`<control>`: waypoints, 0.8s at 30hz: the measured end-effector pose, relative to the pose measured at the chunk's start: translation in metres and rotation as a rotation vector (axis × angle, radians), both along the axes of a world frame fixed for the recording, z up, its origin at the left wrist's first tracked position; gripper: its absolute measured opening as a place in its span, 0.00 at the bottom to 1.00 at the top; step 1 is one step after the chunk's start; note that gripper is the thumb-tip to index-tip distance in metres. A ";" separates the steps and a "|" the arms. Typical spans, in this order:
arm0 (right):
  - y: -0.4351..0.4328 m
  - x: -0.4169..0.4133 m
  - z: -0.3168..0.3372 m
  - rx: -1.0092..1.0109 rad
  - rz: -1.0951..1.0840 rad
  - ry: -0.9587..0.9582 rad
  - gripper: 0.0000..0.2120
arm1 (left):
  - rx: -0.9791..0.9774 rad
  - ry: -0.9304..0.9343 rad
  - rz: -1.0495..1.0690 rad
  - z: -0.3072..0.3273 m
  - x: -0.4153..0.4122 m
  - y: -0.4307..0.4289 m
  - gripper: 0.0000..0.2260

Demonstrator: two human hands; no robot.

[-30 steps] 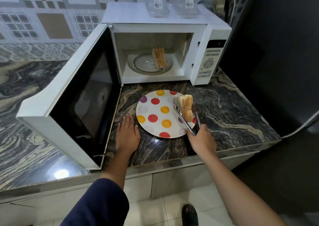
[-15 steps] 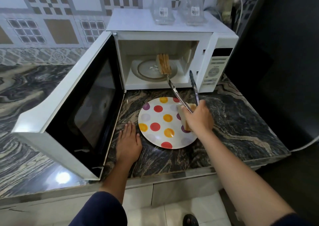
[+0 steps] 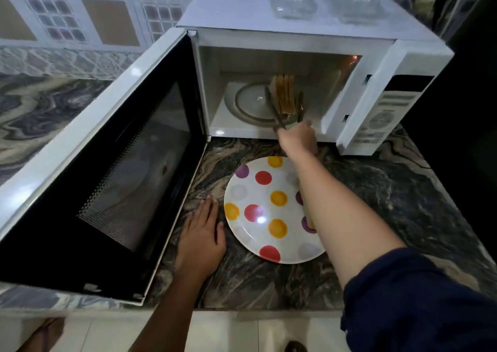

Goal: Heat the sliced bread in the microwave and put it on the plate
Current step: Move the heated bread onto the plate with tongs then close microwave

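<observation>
The microwave (image 3: pixel 236 13) fills the upper centre of the frame, its door (image 3: pixel 113 163) swung wide to the left over the marbled counter (image 3: pixel 390 190). The spotted plate (image 3: pixel 290 247) lies low in the middle, just in front of the opening. Your left hand (image 3: pixel 200 233) rests flat on the counter beside the plate, fingers straight and close together. Your right hand (image 3: pixel 297 139) is at the oven's mouth, fingers curled round the tongs (image 3: pixel 272 107). Their two arms stand either side of the bread stack (image 3: pixel 283 93), which is upright on the turntable (image 3: pixel 250 101). I cannot tell whether they press it yet. Squeeze unevenly and the middle slices could slip out, or the stack topple on the glass. Your forearm crosses low over the plate, where a sliver of bread (image 3: pixel 309 218) shows at its right edge, and pulling back carelessly may knock that off.
</observation>
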State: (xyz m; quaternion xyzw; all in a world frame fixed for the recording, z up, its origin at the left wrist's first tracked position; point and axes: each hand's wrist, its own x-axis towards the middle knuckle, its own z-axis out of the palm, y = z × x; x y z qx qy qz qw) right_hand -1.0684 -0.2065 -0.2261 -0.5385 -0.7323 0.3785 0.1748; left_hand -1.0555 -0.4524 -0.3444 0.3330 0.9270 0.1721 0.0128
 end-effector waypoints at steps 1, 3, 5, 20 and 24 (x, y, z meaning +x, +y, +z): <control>0.003 -0.007 -0.002 -0.006 -0.009 0.001 0.26 | -0.001 -0.004 -0.001 0.001 0.000 0.000 0.30; 0.007 -0.016 -0.006 -0.022 -0.022 0.003 0.24 | -0.004 -0.014 -0.002 0.002 0.000 0.000 0.30; 0.011 -0.022 -0.011 -0.014 -0.026 0.000 0.22 | -0.009 -0.022 -0.001 0.002 0.000 -0.001 0.30; 0.042 -0.038 -0.018 0.133 0.023 -0.138 0.15 | 0.005 -0.050 0.022 0.001 -0.001 -0.001 0.30; 0.041 -0.032 -0.020 0.137 0.038 -0.146 0.16 | 0.004 -0.046 0.022 0.001 0.000 -0.001 0.30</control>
